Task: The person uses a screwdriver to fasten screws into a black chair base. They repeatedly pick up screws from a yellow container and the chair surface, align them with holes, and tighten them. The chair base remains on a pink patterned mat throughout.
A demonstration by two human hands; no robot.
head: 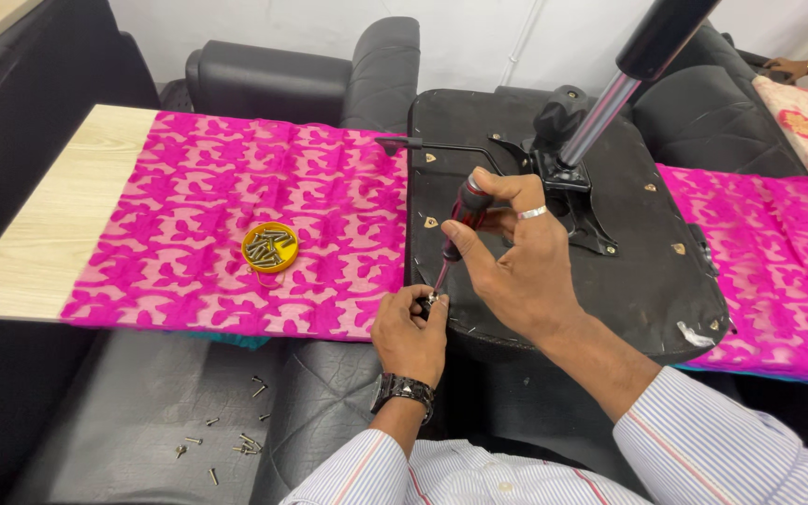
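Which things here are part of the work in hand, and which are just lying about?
In use: screwdriver in right hand; left hand steadying its tip; upturned chair seat; yellow dish of screws.
Lying about: loose screws on the black cushion; pink cloth; wooden board.

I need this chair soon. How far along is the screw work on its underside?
Done: the metal mechanism plate with gas cylinder sits on the black upturned chair seat. In hand: the right hand drives a red-black screwdriver at the seat's front edge, the left hand steadying the tip. Left: screws remain in the yellow round dish.
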